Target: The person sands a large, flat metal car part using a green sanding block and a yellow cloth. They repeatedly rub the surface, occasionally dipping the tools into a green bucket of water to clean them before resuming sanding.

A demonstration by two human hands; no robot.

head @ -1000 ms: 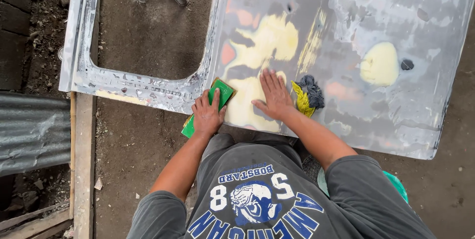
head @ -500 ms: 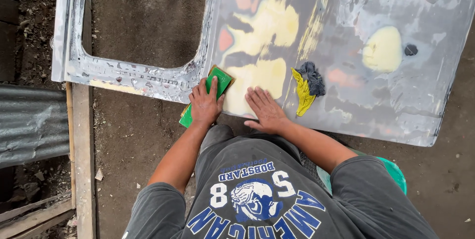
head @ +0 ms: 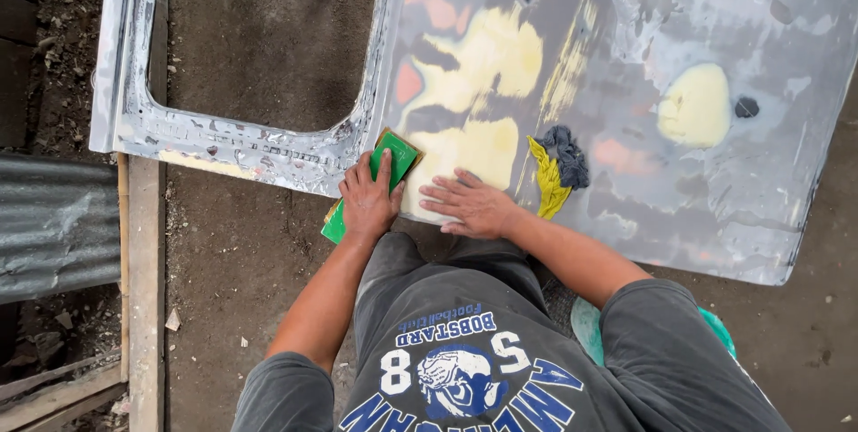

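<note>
- Here, the left hand [head: 366, 204] presses a green sanding block [head: 375, 184] flat against the filler-patched car door panel [head: 679, 182], grip closed over it.
- The right hand [head: 474, 204] lies open, steadying the panel near the rag [head: 559, 164].

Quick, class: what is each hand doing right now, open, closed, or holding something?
Left hand: pressed on the green sanding block, holding it against the metal panel.
Right hand: open, flat on the panel's yellow filler patch.

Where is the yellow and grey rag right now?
In the head view, the rag lies on the sanded car door panel, just right of the right hand, beside a yellow filler patch.
</note>
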